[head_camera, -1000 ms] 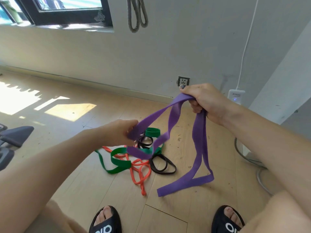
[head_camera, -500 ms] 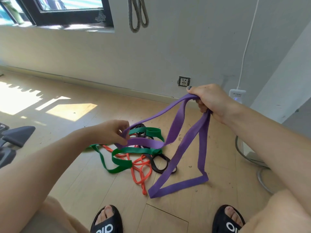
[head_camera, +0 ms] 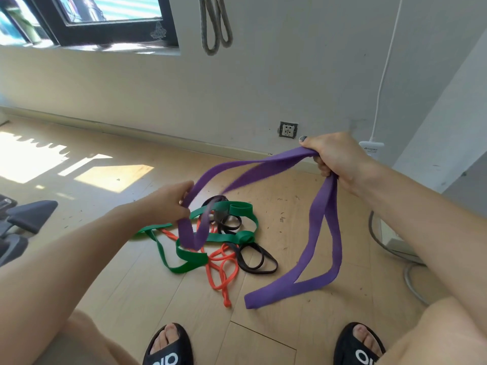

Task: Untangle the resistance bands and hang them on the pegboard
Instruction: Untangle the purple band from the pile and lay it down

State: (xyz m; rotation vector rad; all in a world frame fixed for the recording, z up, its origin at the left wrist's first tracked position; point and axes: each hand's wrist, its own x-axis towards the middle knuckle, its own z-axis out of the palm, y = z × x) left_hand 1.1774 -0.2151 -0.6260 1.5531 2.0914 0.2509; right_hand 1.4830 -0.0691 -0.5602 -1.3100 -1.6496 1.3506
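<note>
The right hand (head_camera: pixel 333 156), right of centre, grips a bunched fold of the purple band (head_camera: pixel 320 233), while the left hand (head_camera: pixel 168 204) at mid-frame pinches another stretch of it. Its low loop dangles over the green band (head_camera: pixel 189 262), orange band (head_camera: pixel 224 275) and black band (head_camera: pixel 259 259) on the floor (head_camera: pixel 105 259). A sharp pull could snag that loop and drag the pile along.

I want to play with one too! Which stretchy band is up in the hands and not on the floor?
The purple band: both hands hold it up, while the green, orange and black bands lie tangled on the floor.
</note>
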